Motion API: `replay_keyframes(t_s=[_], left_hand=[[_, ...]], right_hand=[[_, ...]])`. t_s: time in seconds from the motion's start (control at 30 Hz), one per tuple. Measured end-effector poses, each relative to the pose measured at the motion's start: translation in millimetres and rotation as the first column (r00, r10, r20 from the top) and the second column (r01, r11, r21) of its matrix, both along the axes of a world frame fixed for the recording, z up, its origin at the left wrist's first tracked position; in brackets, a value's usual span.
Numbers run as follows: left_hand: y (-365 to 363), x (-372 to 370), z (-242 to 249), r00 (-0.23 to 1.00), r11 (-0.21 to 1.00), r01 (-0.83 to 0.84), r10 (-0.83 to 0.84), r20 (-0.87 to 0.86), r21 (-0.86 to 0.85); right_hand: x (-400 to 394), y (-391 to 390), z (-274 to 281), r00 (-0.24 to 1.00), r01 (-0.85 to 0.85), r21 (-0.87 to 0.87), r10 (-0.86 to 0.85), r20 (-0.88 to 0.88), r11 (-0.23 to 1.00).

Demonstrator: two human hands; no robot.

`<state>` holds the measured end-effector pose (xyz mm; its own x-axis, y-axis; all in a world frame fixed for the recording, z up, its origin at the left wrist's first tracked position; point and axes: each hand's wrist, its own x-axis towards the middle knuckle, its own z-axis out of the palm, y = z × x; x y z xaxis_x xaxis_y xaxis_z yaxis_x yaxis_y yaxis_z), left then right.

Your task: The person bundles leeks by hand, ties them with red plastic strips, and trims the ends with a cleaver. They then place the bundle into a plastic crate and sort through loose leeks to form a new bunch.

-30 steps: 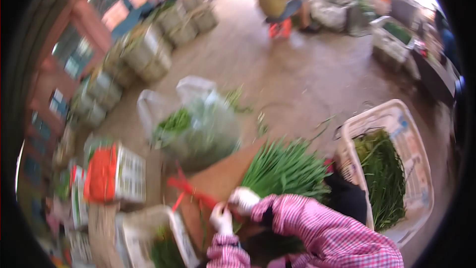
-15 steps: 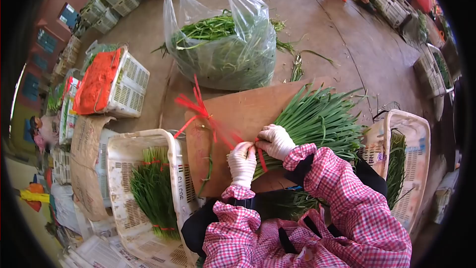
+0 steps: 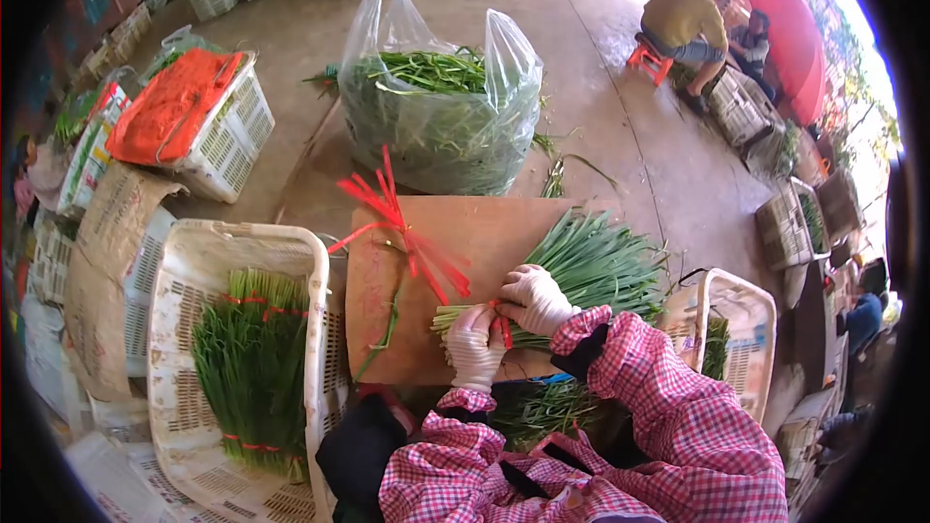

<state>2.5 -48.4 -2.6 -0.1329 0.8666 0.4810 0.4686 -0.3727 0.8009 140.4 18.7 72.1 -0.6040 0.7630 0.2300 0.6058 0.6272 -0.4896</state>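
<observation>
Big white basket (image 3: 315, 358) on the left, bound green bundles (image 3: 247, 358) lying inside it. Then the brown board (image 3: 426, 218), flat in front of the person, and just beyond it the clear plastic bag (image 3: 441, 136), its handles up, stuffed with loose greens.

Onto the board, and here's the bunch (image 3: 591, 266)! Long, slim, deep-green leaves fan out toward the right, narrowing to pale, yellowish-green stems at the left, where the ends poke out beside the left hand (image 3: 475, 347). A red tie (image 3: 503, 325) crosses those stems, one end hanging down over them.

Both hands wear pale gloves. The left has its fingers bent and thumb raised, tips together on the tie; the right hand (image 3: 536, 300) lies over the stems, fingers curled, pinching the tie right next to them. Further left on the board, a spray of red strips (image 3: 412, 242), knotted in the middle.
</observation>
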Motion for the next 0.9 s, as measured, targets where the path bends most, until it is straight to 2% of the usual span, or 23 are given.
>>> replay_keyframes(t_s=[0.07, 0.13, 0.2, 0.27, 0.33, 0.47, 0.53, 0.63, 0.67, 0.73, 0.9], left_hand=[[-5.6, -2.5, 4.0, 1.0, 1.0, -0.004, 0.004, 0.021, -0.004], [-3.5, -3.4, 5.9, 0.999, 1.0, 0.0, -0.001, 0.04, 0.015], [-1.8, -1.9, 8.2, 0.998, 1.0, -0.021, 0.021, 0.06, -0.002], [0.0, -3.7, 8.6, 0.999, 0.999, -0.034, 0.034, 0.036, 0.0], [2.7, -2.6, 4.0, 0.997, 0.997, -0.077, 0.077, 0.008, 0.026], [1.8, -1.6, -3.0, 0.998, 0.996, -0.059, 0.061, -0.03, 0.069], [2.6, -1.4, -0.6, 0.997, 0.997, -0.031, 0.035, -0.062, 0.066], [3.0, -0.3, -5.4, 0.997, 0.996, -0.025, 0.031, -0.074, 0.09], [2.1, 0.0, -5.3, 0.997, 0.997, 0.003, 0.004, -0.079, 0.083], [3.9, -1.0, -3.5, 0.991, 0.995, -0.013, 0.027, -0.134, 0.099], [8.4, -8.0, 6.1, 0.968, 0.996, 0.059, -0.04, -0.247, 0.069]], right_hand=[[-4.5, -0.8, 9.7, 0.983, -0.032, -0.058, 0.042, 0.179, 0.998], [-5.7, 4.3, 3.3, 0.978, -0.056, -0.053, 0.066, 0.196, 0.997], [-4.6, 11.1, -12.9, 0.995, -0.08, -0.058, 0.084, 0.062, 0.995], [-7.3, 17.2, -13.8, 0.989, -0.084, -0.138, 0.1, 0.113, 0.987], [-3.9, 22.4, -19.4, 0.994, -0.073, -0.293, 0.092, 0.052, 0.953], [0.8, 28.9, -34.2, 0.997, -0.078, -0.436, 0.069, -0.037, 0.897], [2.6, 32.4, -32.1, 0.998, -0.058, -0.468, 0.058, -0.015, 0.882], [1.7, 35.7, -29.8, 0.988, 0.047, -0.587, 0.05, 0.148, 0.808], [0.9, 39.0, -36.9, 0.991, 0.026, -0.603, 0.06, 0.121, 0.797], [-0.9, 44.1, -32.2, 0.971, 0.08, -0.675, 0.095, 0.217, 0.733], [-7.7, 61.4, -33.3, 0.94, 0.12, -0.749, 0.17, 0.297, 0.651]])
